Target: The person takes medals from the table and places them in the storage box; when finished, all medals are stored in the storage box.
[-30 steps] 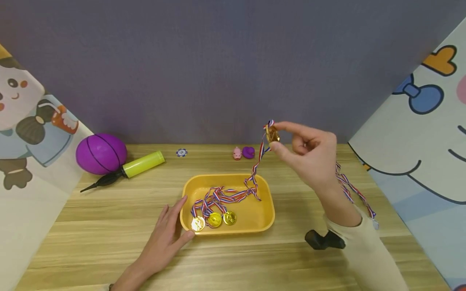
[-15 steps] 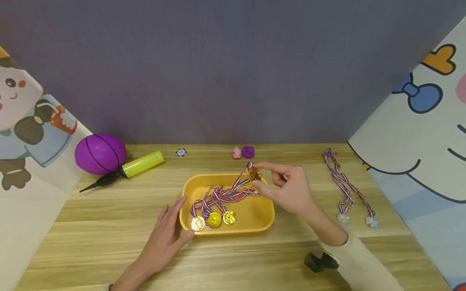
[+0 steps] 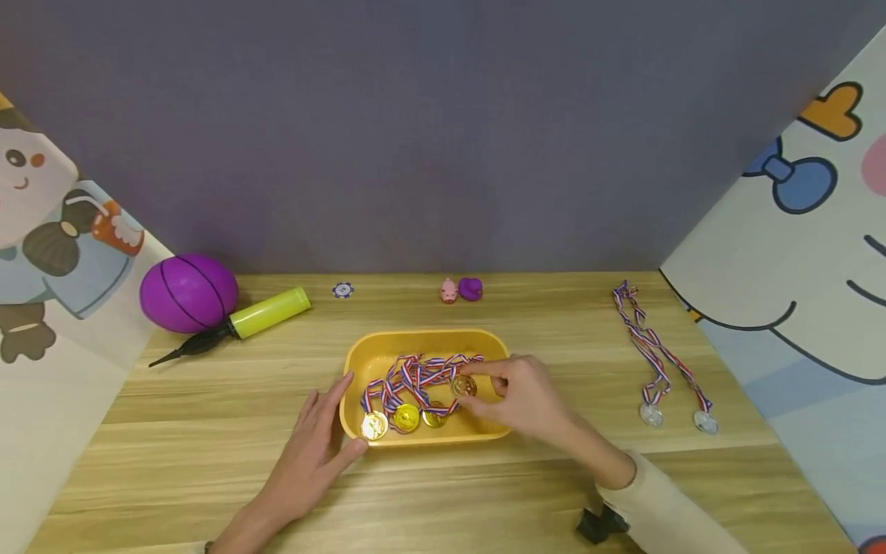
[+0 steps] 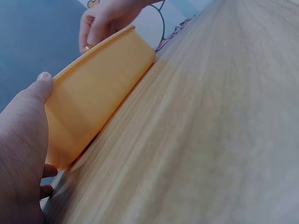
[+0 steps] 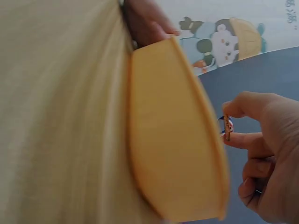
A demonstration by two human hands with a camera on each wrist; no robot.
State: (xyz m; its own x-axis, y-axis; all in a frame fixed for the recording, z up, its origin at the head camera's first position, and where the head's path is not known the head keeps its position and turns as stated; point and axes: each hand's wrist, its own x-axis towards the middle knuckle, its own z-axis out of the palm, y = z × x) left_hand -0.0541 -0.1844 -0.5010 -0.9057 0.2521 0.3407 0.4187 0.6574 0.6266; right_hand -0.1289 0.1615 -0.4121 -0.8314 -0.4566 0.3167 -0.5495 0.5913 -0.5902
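My right hand point(image 3: 526, 400) pinches a gold medal point(image 3: 464, 385) between thumb and forefinger, low over the right half of a yellow tray point(image 3: 372, 368). In the right wrist view this medal point(image 5: 228, 127) appears edge-on, with a bit of ribbon behind it. Three more gold medals lie along the front left of the tray, such as the middle medal point(image 3: 406, 418); the held one's ribbon joins the tangle of red, white and blue ribbons point(image 3: 415, 375). My left hand point(image 3: 311, 462) rests against the tray's left end, thumb at the front corner rim and fingers extended along the side.
On the right lie two silver medals, the left medal point(image 3: 651, 415) and the right medal point(image 3: 706, 422), with striped ribbons. Along the back are a purple ball point(image 3: 188, 294), a yellow-green hand pump point(image 3: 270, 312), a poker chip point(image 3: 342, 290), a pink pig point(image 3: 448, 291) and a purple duck point(image 3: 471, 289).
My right hand has lowered the gold medal from above the tray's back right, down and leftward over the tray. Its ribbon has gathered inside. The left hand stays in place.
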